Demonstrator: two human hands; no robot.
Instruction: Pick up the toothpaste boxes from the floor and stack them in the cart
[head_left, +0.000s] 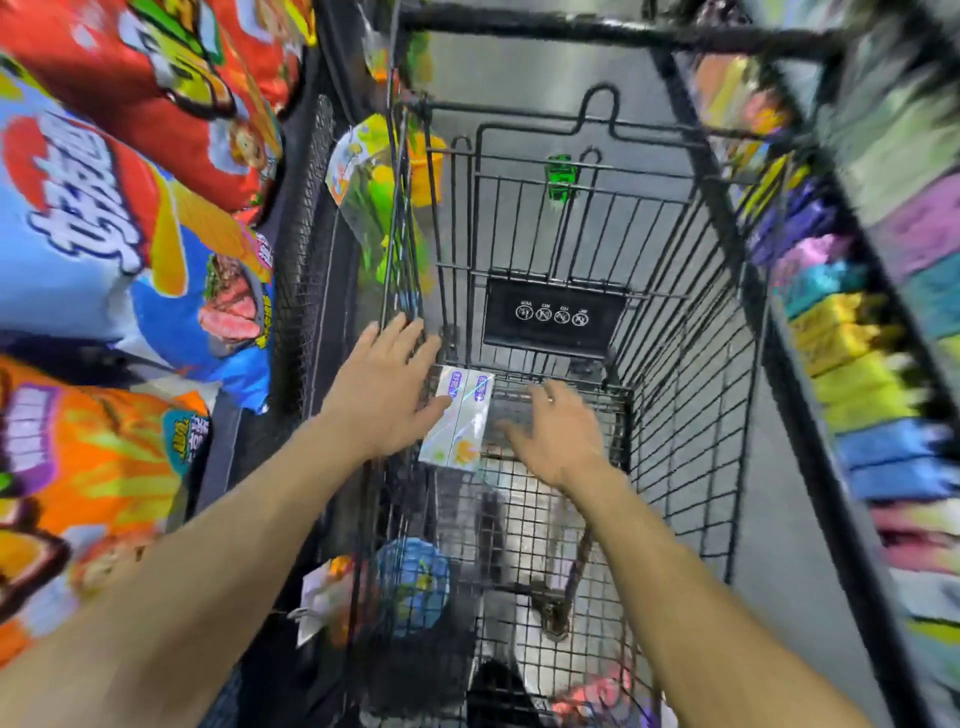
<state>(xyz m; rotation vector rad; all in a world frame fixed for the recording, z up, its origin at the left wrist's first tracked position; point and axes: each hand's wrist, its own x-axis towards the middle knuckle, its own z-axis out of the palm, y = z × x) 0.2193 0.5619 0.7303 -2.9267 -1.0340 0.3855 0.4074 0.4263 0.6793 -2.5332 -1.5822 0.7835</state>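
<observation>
Shelving crowds both sides of the aisle: big snack bags (104, 218) in red, blue and orange on the person's left, a smeared row of bright packets (857, 374) on the right. Between them stands the black wire shopping cart (691, 322), seen from above, with a black warning plate (553, 317) on its far panel and a green clip (559, 174) hooked higher up.

Both bare arms reach down into the basket. Left hand (382, 395) lies flat with fingers straight and slightly spread, its fingertips resting against the left edge of the toothpaste boxes (460, 421). Right hand (558, 436), wearing a ring, hovers just beside them on the other side, fingers loosely spread and gripping nothing.

The boxes look like two white, shiny cartons laid side by side, touching, on the wire floor at the cart's far left corner.

Judging from this, the work is early: those two are in place and being squared up, and nothing sits on top of them. Whether more boxes wait on the floor cannot be told, since blur hides what lies under the basket.
</observation>
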